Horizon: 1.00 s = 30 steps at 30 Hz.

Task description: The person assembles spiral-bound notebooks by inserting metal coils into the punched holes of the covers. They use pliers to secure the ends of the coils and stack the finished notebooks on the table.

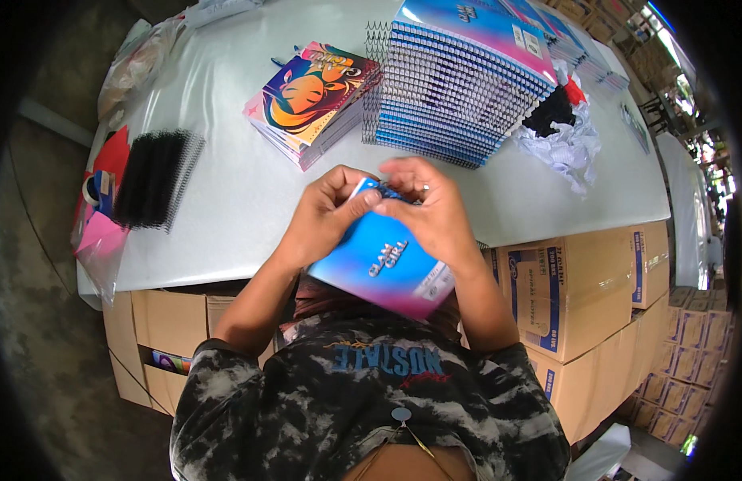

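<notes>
A blue-to-pink spiral notebook (363, 252) is tilted in front of my body at the table's near edge. My left hand (332, 207) is closed on its far edge, thumb on top of the cover. At the same edge, the thumb and fingers of my right hand (428, 202) pinch around the dark coil binding; its fingertips are slightly blurred. My fingers partly hide the coil. Beyond my hands stands a tall stack of similar spiral notebooks (459, 96). To its left lies a shorter stack of booklets (311, 92) with an orange and purple illustrated cover.
A bundle of black binding coils (153, 180) lies at the table's left, beside a tape roll (90, 191) and a pink sheet (102, 232). Crumpled white paper (563, 152) sits right of the tall stack. Cardboard boxes (595, 280) stand below the table's near right edge.
</notes>
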Tool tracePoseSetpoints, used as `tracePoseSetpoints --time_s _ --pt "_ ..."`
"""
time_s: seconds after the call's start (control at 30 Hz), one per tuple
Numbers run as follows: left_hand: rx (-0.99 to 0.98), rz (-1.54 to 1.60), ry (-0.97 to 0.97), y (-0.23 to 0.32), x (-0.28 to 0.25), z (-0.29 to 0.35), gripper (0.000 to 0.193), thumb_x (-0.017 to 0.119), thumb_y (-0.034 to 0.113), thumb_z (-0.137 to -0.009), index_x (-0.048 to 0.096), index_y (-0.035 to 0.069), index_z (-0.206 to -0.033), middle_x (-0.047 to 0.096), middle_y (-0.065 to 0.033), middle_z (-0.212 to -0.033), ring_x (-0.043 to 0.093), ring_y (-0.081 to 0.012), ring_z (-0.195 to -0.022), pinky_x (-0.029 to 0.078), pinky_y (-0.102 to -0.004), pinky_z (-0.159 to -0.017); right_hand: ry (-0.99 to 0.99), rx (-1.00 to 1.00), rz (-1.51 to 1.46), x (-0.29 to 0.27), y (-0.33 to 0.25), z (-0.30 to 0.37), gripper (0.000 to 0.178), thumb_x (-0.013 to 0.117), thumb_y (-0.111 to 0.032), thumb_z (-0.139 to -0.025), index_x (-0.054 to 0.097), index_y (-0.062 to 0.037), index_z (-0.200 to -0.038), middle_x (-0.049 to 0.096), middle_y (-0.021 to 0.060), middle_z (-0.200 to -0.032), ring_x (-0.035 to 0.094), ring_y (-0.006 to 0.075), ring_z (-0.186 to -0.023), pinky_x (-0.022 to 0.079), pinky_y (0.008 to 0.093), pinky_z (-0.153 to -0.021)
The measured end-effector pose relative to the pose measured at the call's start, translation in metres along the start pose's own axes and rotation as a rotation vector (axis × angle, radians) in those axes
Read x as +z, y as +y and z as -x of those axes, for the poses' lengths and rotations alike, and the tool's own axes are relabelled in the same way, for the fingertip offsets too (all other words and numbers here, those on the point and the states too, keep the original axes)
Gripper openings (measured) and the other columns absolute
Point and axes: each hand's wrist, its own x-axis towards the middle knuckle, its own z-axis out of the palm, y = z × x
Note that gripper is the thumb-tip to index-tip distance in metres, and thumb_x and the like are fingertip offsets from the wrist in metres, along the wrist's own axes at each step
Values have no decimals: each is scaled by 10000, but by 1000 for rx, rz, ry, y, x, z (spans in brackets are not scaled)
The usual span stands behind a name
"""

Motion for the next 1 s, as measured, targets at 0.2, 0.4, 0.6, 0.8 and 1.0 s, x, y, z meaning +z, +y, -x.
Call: tracePoseSetpoints --time_s 0.2,0.4,0.6,0.8,1.0 --pt "91 76 81 -20 2 -3 123 628 60 -835 589 2 -937 637 -57 -849 569 -79 -768 461 -218 -702 157 83 73 -1 -3 1 184 623 -115 -834 612 52 -913 607 39 -681 505 66 -642 439 221 -603" --pt "141 114 44 -24 -5 -2 107 630 53 -832 613 10 -928 644 -43 -849 567 -70 -768 459 -218 -698 -188 26 195 -13 -1 -5 212 590 -124 -850 580 48 -973 594 113 -693 507 104 -647 441 258 -619" --pt "98 2 83 -13 -5 -7 124 608 75 -852 600 3 -953 636 -43 -878 567 -85 -816 448 -237 -761 126 5 87 -3 1 -2 210 639 -111 -813 606 22 -972 644 117 -777 607 122 -725 467 269 -654" --pt "194 24 60 -9 0 -7 104 619 60 -839 619 3 -926 634 -51 -873 568 -91 -810 446 -242 -765 -92 96 393 -11 -25 1 232 649 -167 -818 606 20 -947 626 108 -719 597 149 -670 459 273 -632" --pt "186 74 56 -4 5 -8 95 607 42 -846 616 -1 -931 635 -37 -868 563 -78 -813 458 -229 -750 118 -107 131 -6 -3 3 234 606 -209 -855 589 12 -932 560 149 -665 546 162 -589 416 304 -556"
